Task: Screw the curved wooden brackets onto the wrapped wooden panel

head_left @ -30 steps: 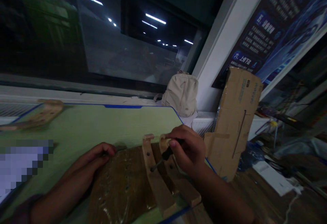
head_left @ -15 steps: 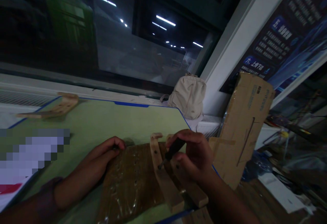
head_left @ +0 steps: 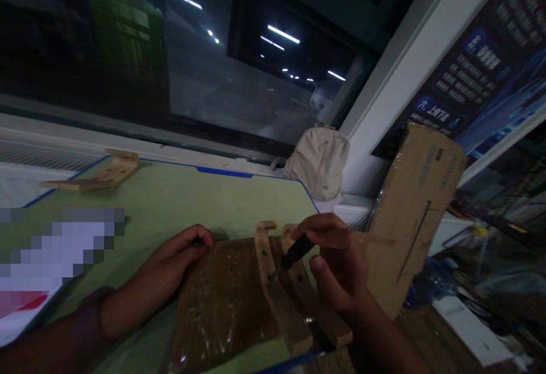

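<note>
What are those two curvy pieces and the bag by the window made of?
The curved pieces look like matt wood: tan, dull and cleanly edged. The bag seems to be beige cloth, unshiny with soft creases; I can't tell which cloth.

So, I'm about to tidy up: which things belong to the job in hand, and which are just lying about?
Job in hand:
black-handled screwdriver in the right hand
two curved wooden pieces
film-wrapped panel by the left hand
probably the similar piece, far left

Lying about:
beige backpack
cardboard
plastic bottle
</note>
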A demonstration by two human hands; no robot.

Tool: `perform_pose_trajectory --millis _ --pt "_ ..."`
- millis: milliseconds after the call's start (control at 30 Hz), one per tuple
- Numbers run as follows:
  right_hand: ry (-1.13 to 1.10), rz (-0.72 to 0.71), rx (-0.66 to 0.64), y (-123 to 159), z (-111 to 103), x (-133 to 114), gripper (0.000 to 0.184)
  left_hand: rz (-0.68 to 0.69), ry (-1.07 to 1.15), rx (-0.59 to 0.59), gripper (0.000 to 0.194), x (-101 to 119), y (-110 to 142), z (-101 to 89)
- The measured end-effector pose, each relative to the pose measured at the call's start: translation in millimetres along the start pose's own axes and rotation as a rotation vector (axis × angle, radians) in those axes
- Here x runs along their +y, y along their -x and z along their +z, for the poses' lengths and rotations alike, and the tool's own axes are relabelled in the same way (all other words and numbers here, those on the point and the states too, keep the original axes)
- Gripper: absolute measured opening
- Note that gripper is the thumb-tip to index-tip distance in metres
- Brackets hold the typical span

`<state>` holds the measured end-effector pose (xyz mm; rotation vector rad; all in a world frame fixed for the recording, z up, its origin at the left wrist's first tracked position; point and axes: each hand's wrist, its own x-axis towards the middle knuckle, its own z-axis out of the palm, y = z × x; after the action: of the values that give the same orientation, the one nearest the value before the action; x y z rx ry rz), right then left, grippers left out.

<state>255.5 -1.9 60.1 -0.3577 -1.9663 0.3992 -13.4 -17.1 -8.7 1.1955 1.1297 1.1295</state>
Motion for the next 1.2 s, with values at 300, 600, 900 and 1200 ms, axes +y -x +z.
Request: perform_pose_trajectory --millis 300,600,900,1200 --pt "-0.242 0.145 0.135 -6.4 9.6 4.2 0.033 -0.030 0.032 -0.007 0.017 6.8 1.6 2.9" --pt "-0.235 0.125 -0.036 -6.4 11.9 -7.1 0.029 -0.011 -0.005 -0.040 0.011 0.5 2.5 -2.0" --pt "-0.067 0.121 0.091 -4.5 5.3 1.9 0.024 -0.014 0.010 -0.027 0.013 10.1 4.8 2.8" --pt "-0.168 0.227 0.131 -12.8 8.8 9.5 0.027 0.000 0.018 -0.009 0.006 12.1 6.1 0.9"
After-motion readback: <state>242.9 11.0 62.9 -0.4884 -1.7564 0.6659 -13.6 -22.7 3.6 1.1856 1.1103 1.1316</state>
